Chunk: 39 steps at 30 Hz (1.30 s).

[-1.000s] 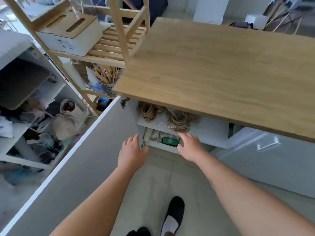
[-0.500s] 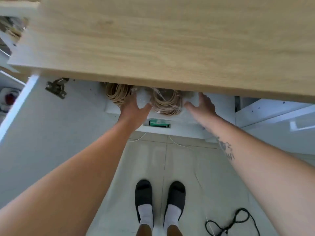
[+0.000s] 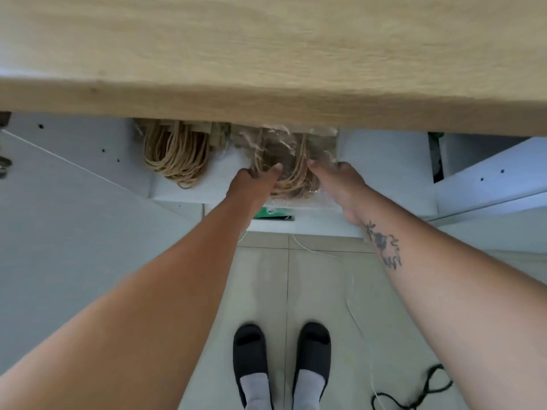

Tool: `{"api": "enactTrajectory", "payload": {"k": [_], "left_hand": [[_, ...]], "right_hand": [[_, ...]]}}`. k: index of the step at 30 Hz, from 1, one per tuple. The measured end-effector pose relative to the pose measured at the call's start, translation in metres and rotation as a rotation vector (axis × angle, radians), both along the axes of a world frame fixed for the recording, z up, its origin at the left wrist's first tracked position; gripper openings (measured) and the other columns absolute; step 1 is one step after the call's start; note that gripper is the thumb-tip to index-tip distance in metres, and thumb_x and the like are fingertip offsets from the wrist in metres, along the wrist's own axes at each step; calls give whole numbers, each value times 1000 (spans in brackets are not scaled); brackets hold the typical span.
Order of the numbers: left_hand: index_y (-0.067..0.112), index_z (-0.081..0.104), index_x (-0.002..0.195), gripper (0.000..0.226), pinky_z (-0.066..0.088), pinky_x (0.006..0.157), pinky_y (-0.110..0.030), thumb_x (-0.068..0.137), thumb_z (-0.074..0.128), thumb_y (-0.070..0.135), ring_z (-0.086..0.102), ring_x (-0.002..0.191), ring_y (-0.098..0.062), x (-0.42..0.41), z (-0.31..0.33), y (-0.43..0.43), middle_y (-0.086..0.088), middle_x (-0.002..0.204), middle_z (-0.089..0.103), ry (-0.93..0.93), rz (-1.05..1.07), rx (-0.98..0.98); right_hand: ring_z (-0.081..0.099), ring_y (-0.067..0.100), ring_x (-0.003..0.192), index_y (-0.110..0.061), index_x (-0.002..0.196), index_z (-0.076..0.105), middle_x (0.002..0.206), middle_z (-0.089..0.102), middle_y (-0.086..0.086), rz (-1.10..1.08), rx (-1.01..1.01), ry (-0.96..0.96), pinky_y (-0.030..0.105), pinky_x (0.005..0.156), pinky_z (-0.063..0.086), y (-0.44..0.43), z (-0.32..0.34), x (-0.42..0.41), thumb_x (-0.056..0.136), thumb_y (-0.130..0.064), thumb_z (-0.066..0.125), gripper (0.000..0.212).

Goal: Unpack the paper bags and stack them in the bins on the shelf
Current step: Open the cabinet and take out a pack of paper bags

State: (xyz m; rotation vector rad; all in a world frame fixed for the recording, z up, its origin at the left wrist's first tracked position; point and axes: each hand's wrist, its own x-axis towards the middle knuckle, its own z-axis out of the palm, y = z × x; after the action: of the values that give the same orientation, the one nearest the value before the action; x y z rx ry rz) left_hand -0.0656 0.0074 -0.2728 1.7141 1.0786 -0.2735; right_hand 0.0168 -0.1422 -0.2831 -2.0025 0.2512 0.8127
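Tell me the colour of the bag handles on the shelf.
Tan, like natural twine; clearest in the head view.

Storeroom or shop back area, wooden counter (image 3: 266, 54), white shelving (image 3: 384, 161), bundled paper bags (image 3: 174, 155)

- The bench (image 3: 266, 54) hides the upper part of both bag bundles (image 3: 284, 161).
- The plastic wrap blurs the right bundle.
- Left fingers (image 3: 275, 173) sink into the handles; their grip is unclear.
- The black cord (image 3: 426, 392) runs off the bottom edge.
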Motion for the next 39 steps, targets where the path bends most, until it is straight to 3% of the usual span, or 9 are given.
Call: {"api": "enactTrajectory", "payload": {"k": [6,12,15,17,21,26,31,34,39], "left_hand": [[13,60,104,36,41,56,-24,84,74,40,62,80,-17,-40,4,-19,-1,93,66,-64,-13,-11],[44,-1,149,122,38,110,-45,70,88,23,35,139,-25,-79,6,-30,-7,158,20,-53,85,-171],[48,-14,149,127,28,115,-51,70,85,43,20,148,-30,-71,7,-18,-4,164,-2,-7,42,-61],[44,-7,152,118,29,115,-55,70,75,65,18,148,-32,-59,6,-5,1,164,-1,-79,16,98],[34,38,145,108,41,107,-51,58,46,97,46,133,-24,-26,9,25,1,147,45,-222,-16,214],[31,34,147,124,51,98,-48,42,67,86,60,119,-28,10,0,32,-6,142,52,-101,149,-116],[24,44,141,95,50,95,-37,61,62,72,57,115,-26,1,-1,19,-4,143,42,-53,98,30],[20,40,141,77,50,76,-30,79,65,58,61,102,-21,-10,-3,14,-3,129,55,-29,125,-53],[22,56,117,48,54,85,-35,81,69,51,68,91,-18,-40,9,-2,0,105,69,-25,91,-177]], "right_hand": [[57,28,114,-11,134,49,132,56,11,73,-112,-25,30,80,42,-24,3,-45,83,-61,61,72],[41,28,135,-31,155,4,151,37,8,90,-98,102,39,102,38,-54,9,-84,78,-61,68,104],[25,32,142,-31,155,4,156,23,5,170,-270,-9,52,113,29,-57,12,-76,72,-69,68,112],[7,29,148,-31,155,1,162,4,-1,208,-322,-122,54,117,20,-56,15,-65,73,-68,67,111],[2,28,150,-34,155,0,164,1,-4,130,-173,-142,56,117,17,-43,20,-33,77,-74,57,105],[29,32,142,-26,152,22,155,32,2,20,-41,-84,49,112,31,-23,9,-14,77,-75,56,96],[55,16,100,-25,121,45,120,55,-3,-77,91,17,33,85,45,-19,8,-20,77,-59,65,59],[59,19,101,-25,124,46,115,61,-3,-48,89,120,41,91,52,-32,6,-27,78,-60,65,61],[65,23,102,-28,117,52,112,68,-1,-75,140,205,43,90,52,-55,12,-54,81,-51,68,46]]}}
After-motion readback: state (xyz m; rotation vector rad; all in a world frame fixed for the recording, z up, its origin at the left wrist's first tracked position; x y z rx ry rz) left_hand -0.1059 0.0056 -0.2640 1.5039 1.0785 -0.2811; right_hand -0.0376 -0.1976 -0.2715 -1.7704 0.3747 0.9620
